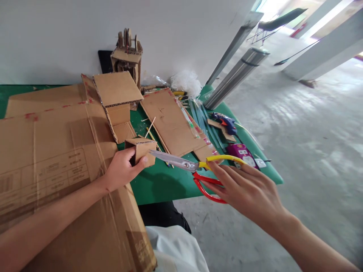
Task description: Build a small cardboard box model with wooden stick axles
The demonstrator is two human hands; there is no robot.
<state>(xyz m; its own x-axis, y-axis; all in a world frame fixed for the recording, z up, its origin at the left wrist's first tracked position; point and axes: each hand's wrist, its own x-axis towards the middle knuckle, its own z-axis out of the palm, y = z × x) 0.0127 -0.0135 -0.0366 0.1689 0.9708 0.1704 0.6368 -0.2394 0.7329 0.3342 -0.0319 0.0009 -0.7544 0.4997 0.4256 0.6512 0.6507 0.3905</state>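
My left hand [121,168] grips a small folded cardboard box [146,153], thumb on its front face and the other fingers behind, partly hidden. My right hand [244,189] is closed around the handles of a pair of scissors [177,160], one handle yellow and the other red. The blades point left, and their tips are at the right side of the small box; whether they touch it I cannot tell. Just behind the small box a thin wooden stick [150,127] sticks up at a slant.
A large cardboard sheet [59,151] covers the left of the green table [161,189]. An open cardboard box [117,88] and a cardboard model [127,56] stand behind. To the right lie flat cardboard [170,124], a glue gun [225,121], a purple power strip [242,153] and a steel cylinder [236,77].
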